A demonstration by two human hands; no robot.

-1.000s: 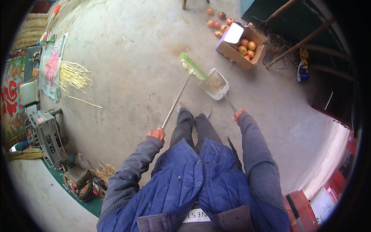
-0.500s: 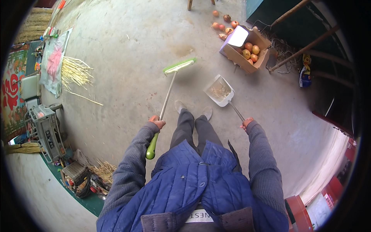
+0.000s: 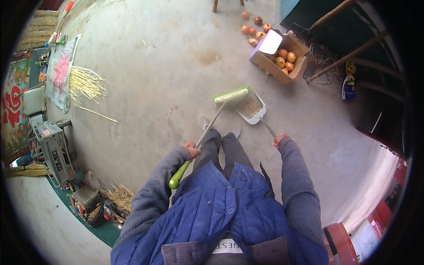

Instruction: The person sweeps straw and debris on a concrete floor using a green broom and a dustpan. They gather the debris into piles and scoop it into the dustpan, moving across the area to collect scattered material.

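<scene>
My left hand point(image 3: 191, 150) is wrapped round the shaft of a green-and-white broom point(image 3: 232, 95), whose green grip end hangs below my fist. The broom's head lies against the open left edge of a white dustpan point(image 3: 260, 115), just beyond my shoes. Straw-coloured debris point(image 3: 250, 108) rests inside the pan. Gripping the dustpan's metal handle is my right hand point(image 3: 279, 140), a little to the right of my legs.
Ahead to the right stands an open cardboard box point(image 3: 287, 77) of round reddish fruit, with several more fruits point(image 3: 252, 31) on the floor beside it. Wooden poles point(image 3: 344, 58) lean at the far right. Pale stalks point(image 3: 87, 84) and a grey cart-like machine point(image 3: 54, 148) are on the left.
The broom's head has swung right and nearer to me, from out on the floor to the dustpan's edge. My left hand moved right with it. The dustpan has barely shifted.
</scene>
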